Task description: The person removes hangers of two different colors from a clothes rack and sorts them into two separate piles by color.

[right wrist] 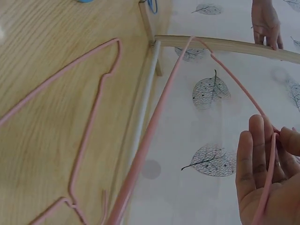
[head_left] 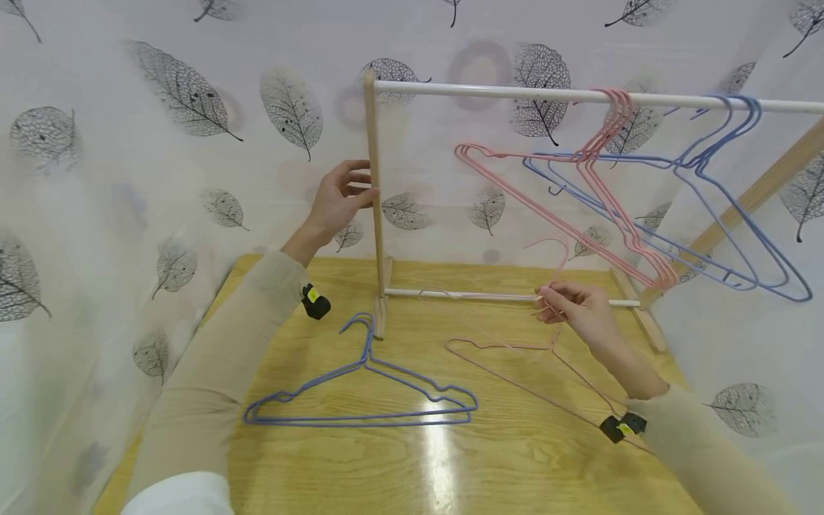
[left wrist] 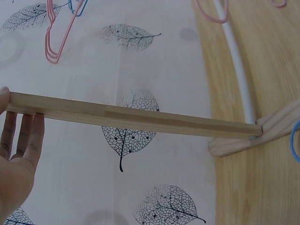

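My left hand [head_left: 337, 197] grips the left wooden post [left wrist: 140, 117] of a clothes rack, thumb on one side and fingers on the other. Near the rack's lower bar, my right hand [head_left: 582, 315] pinches a pink clothes hanger [right wrist: 154, 122] at its neck. The held hanger is raised above the table, its hook pointing up in the head view. Beneath it, another pink hanger [right wrist: 88, 129] lies on the table, partly covered by my right forearm in the head view. Two blue hangers [head_left: 367, 354] lie overlapping on the table between my arms.
Several pink hangers [head_left: 605, 136] and several blue hangers [head_left: 702, 161] hang from the right part of the white top rail [head_left: 489, 91]. The rack's white lower bar [head_left: 476, 295] runs low across the back of the wooden table [head_left: 322, 472]. Leaf-patterned wall covering stands close behind.
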Demonstrator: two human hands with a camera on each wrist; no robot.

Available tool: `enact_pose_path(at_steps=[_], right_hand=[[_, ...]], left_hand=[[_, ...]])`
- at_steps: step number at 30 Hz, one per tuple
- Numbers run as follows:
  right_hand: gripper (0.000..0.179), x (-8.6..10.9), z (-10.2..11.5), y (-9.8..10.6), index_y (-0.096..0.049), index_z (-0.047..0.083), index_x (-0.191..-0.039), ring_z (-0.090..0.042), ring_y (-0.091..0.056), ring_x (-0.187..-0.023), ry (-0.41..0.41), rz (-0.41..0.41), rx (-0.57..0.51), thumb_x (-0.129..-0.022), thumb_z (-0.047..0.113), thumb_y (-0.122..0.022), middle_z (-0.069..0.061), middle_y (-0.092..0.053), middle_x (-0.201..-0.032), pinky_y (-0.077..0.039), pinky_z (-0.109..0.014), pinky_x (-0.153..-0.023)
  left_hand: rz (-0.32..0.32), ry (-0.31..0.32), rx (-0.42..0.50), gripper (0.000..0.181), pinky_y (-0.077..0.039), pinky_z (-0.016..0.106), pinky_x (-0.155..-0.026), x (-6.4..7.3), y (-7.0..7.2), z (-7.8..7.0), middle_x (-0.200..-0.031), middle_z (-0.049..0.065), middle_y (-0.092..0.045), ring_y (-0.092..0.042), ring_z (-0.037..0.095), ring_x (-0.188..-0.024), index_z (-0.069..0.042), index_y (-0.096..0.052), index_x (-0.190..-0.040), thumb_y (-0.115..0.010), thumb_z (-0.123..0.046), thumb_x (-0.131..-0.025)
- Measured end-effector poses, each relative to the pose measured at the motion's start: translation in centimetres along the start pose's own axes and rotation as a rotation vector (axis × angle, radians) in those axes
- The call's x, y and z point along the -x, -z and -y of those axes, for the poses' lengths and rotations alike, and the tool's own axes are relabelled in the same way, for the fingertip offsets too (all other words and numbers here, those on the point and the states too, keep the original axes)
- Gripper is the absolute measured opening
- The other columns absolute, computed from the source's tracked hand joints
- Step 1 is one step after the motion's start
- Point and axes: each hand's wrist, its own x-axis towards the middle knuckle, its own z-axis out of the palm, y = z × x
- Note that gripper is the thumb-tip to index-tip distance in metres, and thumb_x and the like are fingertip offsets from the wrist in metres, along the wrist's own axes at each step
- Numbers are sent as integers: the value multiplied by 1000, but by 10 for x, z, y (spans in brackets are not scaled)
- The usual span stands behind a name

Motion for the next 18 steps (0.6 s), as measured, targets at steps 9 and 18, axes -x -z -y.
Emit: enact_pose_path(at_steps=[9, 18], right_hand=[[17, 9, -39, 11, -80, 16, -107, -9, -78, -75, -114, 1, -9, -107, 25, -65, 10, -81, -89, -69, -27, -71], [20, 22, -74, 28, -80, 20, -104, -10, -78, -76, -127, 48, -83, -109, 18, -60, 6, -81, -90, -68, -25, -69]], left_hand=[[-5, -2, 5, 46, -67, 30, -95, -2, 1, 0, -118, 6, -65, -69, 11, -96, -8, -57, -146, -67, -2, -102], [1, 6, 17, 47, -67, 29, -95, -1, 0, 0, -114, 1, -64, -69, 11, -96, -8, -57, -146, -68, -2, -101]])
